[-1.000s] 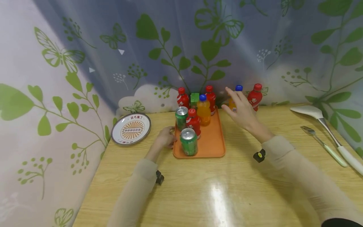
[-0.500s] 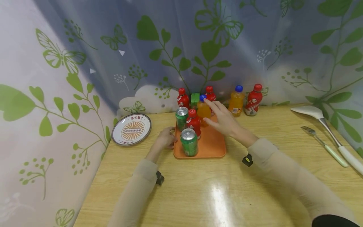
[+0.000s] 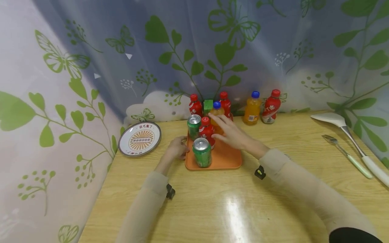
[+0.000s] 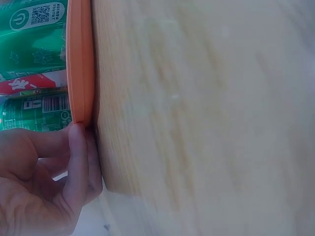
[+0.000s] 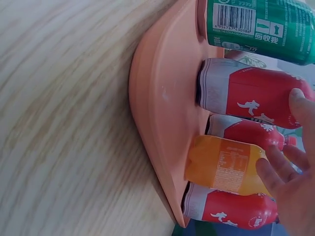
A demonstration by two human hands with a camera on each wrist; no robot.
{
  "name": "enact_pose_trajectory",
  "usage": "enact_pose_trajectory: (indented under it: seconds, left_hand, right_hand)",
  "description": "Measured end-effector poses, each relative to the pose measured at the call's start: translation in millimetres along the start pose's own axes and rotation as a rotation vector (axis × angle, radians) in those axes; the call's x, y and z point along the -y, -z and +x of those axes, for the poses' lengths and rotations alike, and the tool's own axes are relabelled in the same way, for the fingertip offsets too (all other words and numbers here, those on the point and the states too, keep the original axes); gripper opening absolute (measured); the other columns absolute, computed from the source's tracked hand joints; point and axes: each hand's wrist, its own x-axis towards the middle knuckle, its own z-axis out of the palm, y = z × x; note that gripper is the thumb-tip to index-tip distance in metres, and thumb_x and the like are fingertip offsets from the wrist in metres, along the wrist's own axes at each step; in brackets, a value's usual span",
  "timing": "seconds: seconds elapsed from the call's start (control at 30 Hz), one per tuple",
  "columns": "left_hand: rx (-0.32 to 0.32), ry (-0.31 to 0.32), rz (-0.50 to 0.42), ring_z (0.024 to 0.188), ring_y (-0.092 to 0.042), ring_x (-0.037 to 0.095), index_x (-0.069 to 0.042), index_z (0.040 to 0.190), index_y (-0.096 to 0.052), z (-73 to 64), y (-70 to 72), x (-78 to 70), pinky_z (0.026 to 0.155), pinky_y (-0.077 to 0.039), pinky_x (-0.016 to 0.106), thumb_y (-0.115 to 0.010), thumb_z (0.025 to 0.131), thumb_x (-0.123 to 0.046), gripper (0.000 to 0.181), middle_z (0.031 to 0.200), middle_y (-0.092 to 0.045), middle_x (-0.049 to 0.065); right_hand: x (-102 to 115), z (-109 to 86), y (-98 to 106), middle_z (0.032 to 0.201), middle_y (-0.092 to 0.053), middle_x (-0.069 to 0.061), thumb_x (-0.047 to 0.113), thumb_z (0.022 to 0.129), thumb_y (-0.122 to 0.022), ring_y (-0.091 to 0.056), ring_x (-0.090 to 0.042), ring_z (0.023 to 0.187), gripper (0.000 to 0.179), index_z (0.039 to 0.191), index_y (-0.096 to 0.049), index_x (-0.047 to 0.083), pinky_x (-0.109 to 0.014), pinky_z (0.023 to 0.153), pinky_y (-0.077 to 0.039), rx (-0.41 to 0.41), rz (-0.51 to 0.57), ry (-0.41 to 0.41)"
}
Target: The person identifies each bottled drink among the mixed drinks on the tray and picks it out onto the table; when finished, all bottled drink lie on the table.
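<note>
Orange tray (image 3: 226, 159) on counter (image 3: 197, 209), my L fingers (image 4: 78, 152) pinching its L rim, front red btl (image 3: 206, 131) upright on it, just beside my R fingers (image 5: 269, 177), spread w/ nothing gripped, contact unclear to me, orange btl (image 5: 224, 164) behind.

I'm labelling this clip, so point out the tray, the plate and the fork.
Tray (image 3: 225, 158), head view, on its bare orange floor.
Plate (image 3: 140, 139), head view, on the middle of its printed face.
Fork (image 3: 351, 159), head view, on its pale handle near the metal.
</note>
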Motion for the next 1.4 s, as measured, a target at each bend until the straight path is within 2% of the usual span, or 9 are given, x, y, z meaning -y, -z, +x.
enact_pose_trajectory:
  seconds: [0.17, 0.4, 0.67, 0.87, 1.0, 1.2, 1.3, 1.4]
  left_hand:
    - [-0.002, -0.006, -0.01, 0.064, -0.059, 0.013, -0.005, 0.159, -0.044, -0.6, 1.4, 1.0, 0.049, -0.058, 0.019, -0.063, 0.091, 0.01, 0.072, 0.089, -0.061, 0.008]
    - [-0.001, -0.005, -0.009, 0.065, -0.061, 0.014, -0.006, 0.159, -0.044, 3.9, 0.8, 4.9, 0.05, -0.06, 0.021, -0.065, 0.091, 0.009, 0.073, 0.095, -0.064, 0.013]
    - [-0.004, -0.02, -0.02, 0.062, -0.06, 0.014, -0.004, 0.159, -0.044, 3.1, 0.1, 4.8, 0.049, -0.06, 0.021, -0.066, 0.091, 0.009, 0.072, 0.09, -0.061, 0.009]
    - [-0.001, -0.023, -0.01, 0.063, -0.06, 0.014, -0.004, 0.159, -0.044, 0.7, 1.5, 2.6, 0.049, -0.06, 0.021, -0.066, 0.092, 0.008, 0.071, 0.094, -0.061, 0.01]
    - [0.005, -0.024, -0.007, 0.064, -0.06, 0.014, -0.003, 0.159, -0.044, 0.0, 2.1, 2.1, 0.05, -0.061, 0.022, -0.065, 0.092, 0.009, 0.071, 0.095, -0.061, 0.011]
    - [-0.001, -0.032, -0.002, 0.062, -0.059, 0.014, -0.003, 0.158, -0.045, 0.4, 1.8, 2.7, 0.05, -0.061, 0.022, -0.065, 0.092, 0.009, 0.07, 0.09, -0.061, 0.008]
    - [-0.004, -0.027, -0.009, 0.062, -0.059, 0.014, -0.004, 0.158, -0.046, 0.3, 1.9, 2.5, 0.049, -0.06, 0.021, -0.065, 0.092, 0.009, 0.07, 0.09, -0.06, 0.008]
    - [-0.004, -0.02, -0.014, 0.063, -0.059, 0.014, -0.004, 0.158, -0.045, 0.6, 2.0, 2.7, 0.049, -0.06, 0.021, -0.065, 0.092, 0.009, 0.071, 0.092, -0.061, 0.009]
  right_hand:
    - [-1, 3.0, -3, 0.148, -0.048, -0.02, 0.021, 0.101, -0.071, -0.059, -0.039, 0.127, 0.083, 0.169, -0.024, 0.016, -0.057, 0.111, -0.058, 0.04, 0.072, -0.011]
    - [-4, 3.5, -7, 0.153, -0.046, -0.021, 0.019, 0.103, -0.068, -0.052, -0.039, 0.14, 0.08, 0.169, -0.024, 0.012, -0.059, 0.122, -0.048, 0.078, 0.145, -0.025]
    - [-7, 4.5, -8, 0.161, -0.04, -0.025, 0.018, 0.104, -0.067, -0.043, -0.042, 0.15, 0.076, 0.165, -0.026, 0.0, -0.061, 0.128, -0.039, 0.13, 0.182, -0.016]
    - [-3, 5.3, -8, 0.164, -0.037, -0.023, 0.025, 0.102, -0.071, -0.04, -0.041, 0.153, 0.081, 0.165, -0.027, 0.001, -0.061, 0.129, -0.038, 0.152, 0.209, -0.062]
    - [0, 5.5, -9, 0.165, -0.038, -0.022, 0.03, 0.1, -0.073, -0.041, -0.041, 0.152, 0.082, 0.165, -0.031, 0.003, -0.061, 0.129, -0.038, 0.136, 0.201, -0.107]
    - [4, 6.2, -12, 0.161, -0.046, -0.022, 0.035, 0.097, -0.076, -0.046, -0.042, 0.149, 0.078, 0.159, -0.042, 0.002, -0.062, 0.127, -0.04, 0.06, 0.155, -0.147]
    - [4, 5.7, -13, 0.158, -0.053, -0.019, 0.04, 0.095, -0.078, -0.053, -0.04, 0.144, 0.079, 0.158, -0.046, 0.006, -0.061, 0.123, -0.046, 0.027, 0.126, -0.185]
    - [4, 4.4, -14, 0.151, -0.061, -0.017, 0.045, 0.093, -0.079, -0.063, -0.039, 0.132, 0.08, 0.157, -0.048, 0.011, -0.059, 0.111, -0.057, 0.005, 0.093, -0.218]
